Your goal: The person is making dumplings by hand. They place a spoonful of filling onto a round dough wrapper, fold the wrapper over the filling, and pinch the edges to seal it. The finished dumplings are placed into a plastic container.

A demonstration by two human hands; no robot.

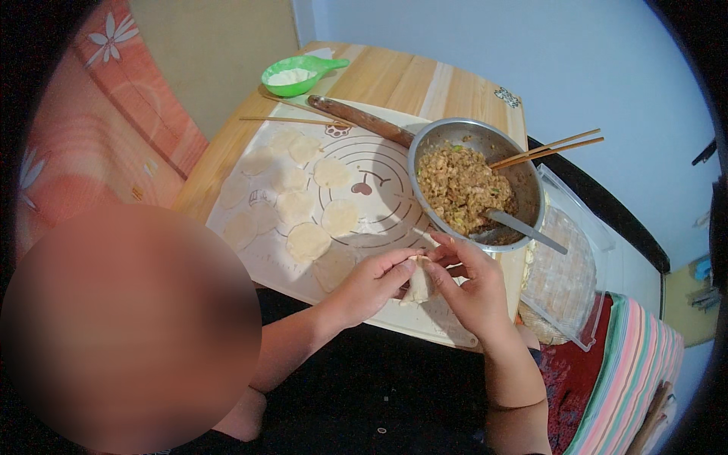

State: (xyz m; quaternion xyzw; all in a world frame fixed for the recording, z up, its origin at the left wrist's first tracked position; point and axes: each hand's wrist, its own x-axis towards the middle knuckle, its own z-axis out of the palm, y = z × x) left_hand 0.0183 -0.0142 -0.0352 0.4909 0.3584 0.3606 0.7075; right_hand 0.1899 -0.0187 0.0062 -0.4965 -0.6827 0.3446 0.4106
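Right hand [480,288], left hand [373,286] pinch dough [418,283] | near mat [379,208] edge | open room beyond

Pale blue wall [584,68], wooden table [387,70] (light-toned), orange floral fabric [125,98].

Fisheye from head, facing down, near left hand [373,282], right hand [476,287]

Scoop [287,90] is bright green, bowl [528,196] silver, wrappers [309,242] pale cream. Mat [385,161] is white, dark-ringed. Then there's a pink-green-white striped cloth [635,360].
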